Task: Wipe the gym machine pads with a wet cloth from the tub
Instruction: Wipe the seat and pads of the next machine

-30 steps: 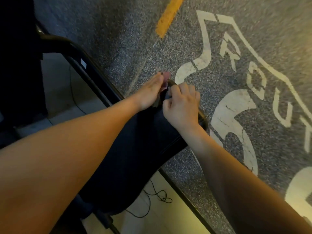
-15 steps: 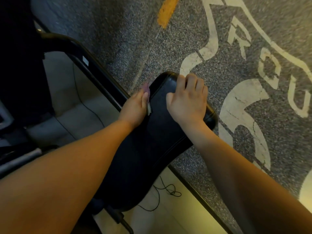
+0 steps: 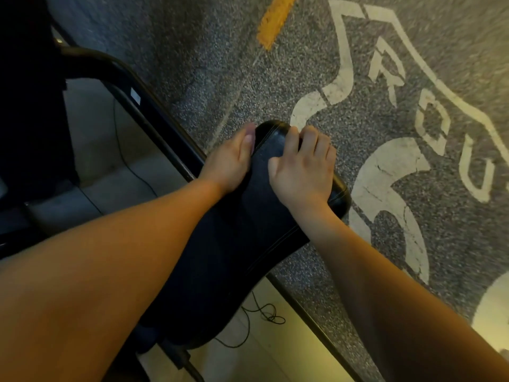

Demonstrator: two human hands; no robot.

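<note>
A long black vinyl pad juts out over the speckled grey floor with its white painted lettering. The left hand lies along the pad's left edge near its far end, fingers straight and pressed flat. Something pinkish at the fingertips is too blurred to name. The right hand sits on the pad's far end, fingers curled over the rim, gripping it.
</note>
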